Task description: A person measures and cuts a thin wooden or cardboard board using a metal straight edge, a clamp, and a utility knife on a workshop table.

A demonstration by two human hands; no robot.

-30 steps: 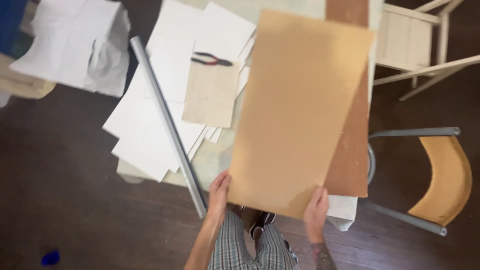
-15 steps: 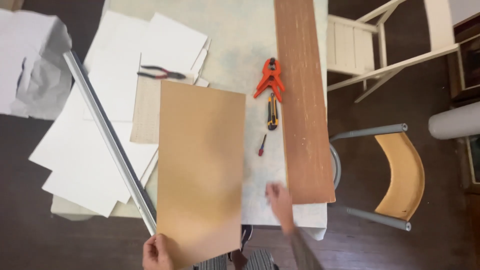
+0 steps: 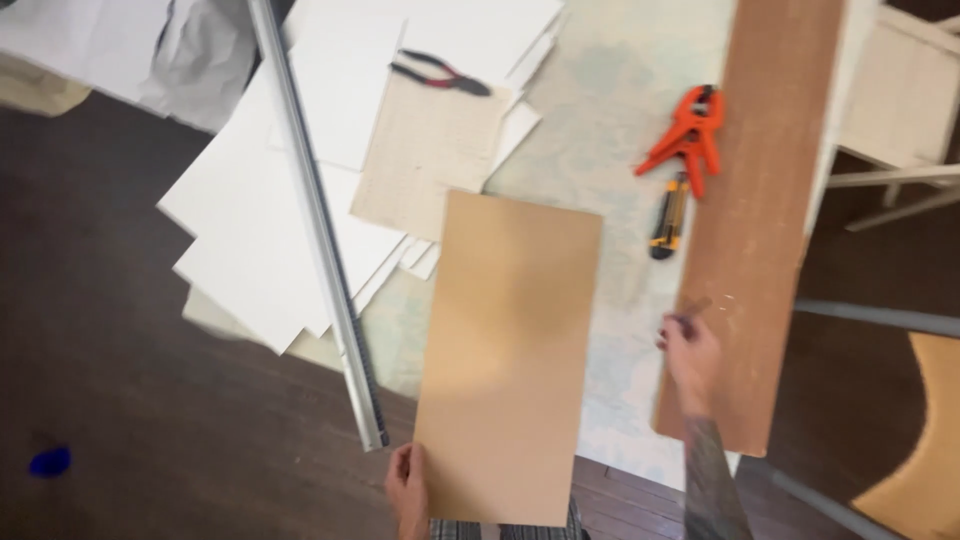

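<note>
Far left, on the dark wood floor (image 3: 120, 400), a small blue object (image 3: 49, 461), too blurred to identify. Upper left, crumpled grey-white sheeting (image 3: 150, 50). On the table (image 3: 610, 120), a fanned pile of white sheets (image 3: 260, 240) overhangs the near-left edge; a long metal straightedge (image 3: 318, 220) lies diagonally across the pile, its near end just beside the left hand. Pliers (image 3: 440, 73) with dark and red handles rest at the top of the pile, touching a pale beige sheet (image 3: 430, 160). Left hand (image 3: 407, 487): grasping the near-left corner of the tan cardboard panel (image 3: 510, 350), thumb on top. The panel lies lengthwise over the table's near edge, its far end overlapping the beige sheet, its near end past the table edge toward the person. Right of the panel, bare mottled tabletop, then an orange spring clamp (image 3: 688, 135) and, just nearer, a yellow-and-black utility knife (image 3: 668, 215), close together. Right hand (image 3: 690, 350): fingers closed around a small thin item, blurred, cannot tell what; the hand sits at the left edge of the long brown wooden board (image 3: 770, 200). Far right, a pale wooden frame (image 3: 900, 100) and a chair (image 3: 920, 430) with a curved wooden seat.
</note>
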